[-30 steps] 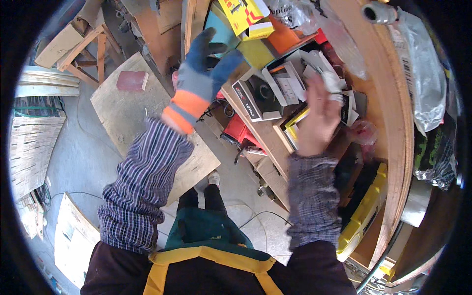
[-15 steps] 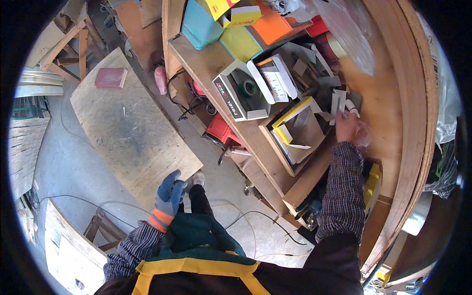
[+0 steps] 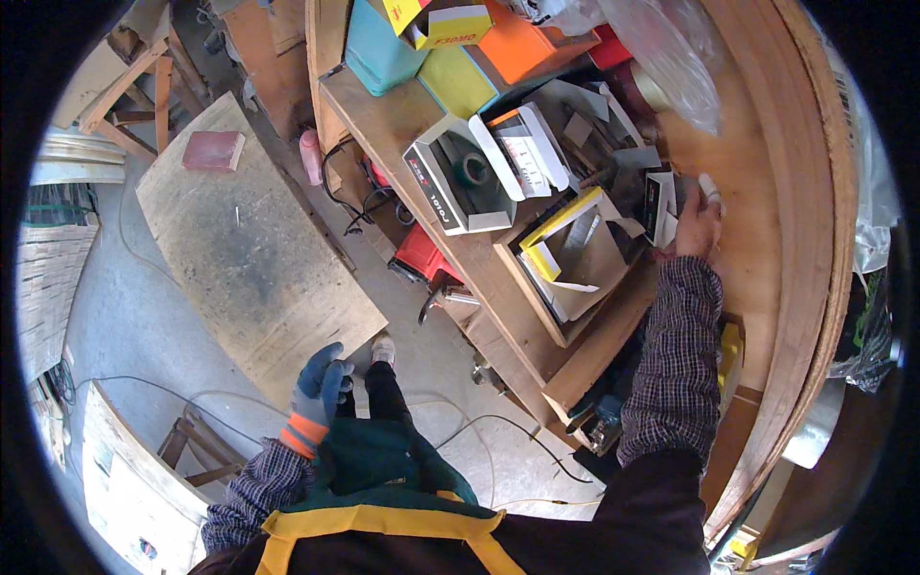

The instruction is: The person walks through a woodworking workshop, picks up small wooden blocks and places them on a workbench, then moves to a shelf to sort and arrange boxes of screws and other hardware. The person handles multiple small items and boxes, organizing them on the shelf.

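Observation:
My right hand (image 3: pixel 698 228) is bare and reaches over the wooden bench on the right. Its fingers look bent and partly closed. A small white cylindrical piece (image 3: pixel 709 188) sits at its fingertips; whether it is gripped or wrapped round a finger is unclear. A small white-and-black carton (image 3: pixel 659 209) stands just left of that hand, with a dark grey flat piece (image 3: pixel 686 188) close by. My left hand (image 3: pixel 319 391), in a blue-grey glove with an orange cuff, hangs over the floor near my legs. Its fingers are loosely bent and apart, with nothing visible in them.
Open cartons (image 3: pixel 467 177) and a wooden tray (image 3: pixel 567 251) crowd the bench. Teal (image 3: pixel 383 46) and orange (image 3: pixel 522 48) boxes stand farther back, beside clear plastic (image 3: pixel 666 57). A reddish block (image 3: pixel 213 150) lies on a board (image 3: pixel 259 259) at left. A cable (image 3: pixel 513 422) crosses the floor.
My right hand has moved right, away from the white-and-black carton, which now stands apart with its side showing. The white piece shifted right with the hand. My left hand moved slightly left and down.

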`<state>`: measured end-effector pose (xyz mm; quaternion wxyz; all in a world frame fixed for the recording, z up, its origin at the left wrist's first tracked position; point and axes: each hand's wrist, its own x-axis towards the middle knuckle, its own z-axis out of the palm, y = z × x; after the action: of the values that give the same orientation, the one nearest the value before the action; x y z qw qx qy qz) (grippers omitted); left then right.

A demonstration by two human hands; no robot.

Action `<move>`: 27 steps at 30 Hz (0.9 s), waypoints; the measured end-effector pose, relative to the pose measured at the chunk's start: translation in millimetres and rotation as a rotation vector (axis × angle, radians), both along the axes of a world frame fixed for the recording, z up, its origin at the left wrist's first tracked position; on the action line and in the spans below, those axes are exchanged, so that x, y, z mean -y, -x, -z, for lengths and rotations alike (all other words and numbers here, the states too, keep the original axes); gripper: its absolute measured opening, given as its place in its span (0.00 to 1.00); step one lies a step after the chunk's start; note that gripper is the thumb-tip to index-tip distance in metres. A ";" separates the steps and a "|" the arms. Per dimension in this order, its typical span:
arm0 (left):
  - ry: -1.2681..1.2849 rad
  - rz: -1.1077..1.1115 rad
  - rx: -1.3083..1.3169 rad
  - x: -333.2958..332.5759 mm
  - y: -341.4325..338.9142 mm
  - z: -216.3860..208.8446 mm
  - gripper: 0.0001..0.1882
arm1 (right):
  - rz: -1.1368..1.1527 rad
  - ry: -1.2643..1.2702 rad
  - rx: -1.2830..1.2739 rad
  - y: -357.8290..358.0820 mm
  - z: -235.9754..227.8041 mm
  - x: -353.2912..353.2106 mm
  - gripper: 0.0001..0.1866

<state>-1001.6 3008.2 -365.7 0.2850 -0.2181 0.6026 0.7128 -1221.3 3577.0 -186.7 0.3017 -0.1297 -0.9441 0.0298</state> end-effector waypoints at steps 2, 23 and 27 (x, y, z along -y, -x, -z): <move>0.017 0.015 -0.002 0.7 -3.3 0.9 0.21 | -0.001 0.294 0.090 -19.5 -7.2 -3.8 0.28; 0.020 0.051 0.074 -5.4 -12.6 5.8 0.18 | 0.395 0.078 0.419 -30.6 12.2 31.6 0.41; 0.009 0.024 0.090 -6.6 -13.3 6.1 0.18 | 0.165 0.080 0.319 -34.0 30.0 25.4 0.46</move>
<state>-988.3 3014.8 -371.9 0.3194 -0.2438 0.5949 0.6961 -1187.3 3551.6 -216.7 0.1442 -0.2216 -0.9642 0.0215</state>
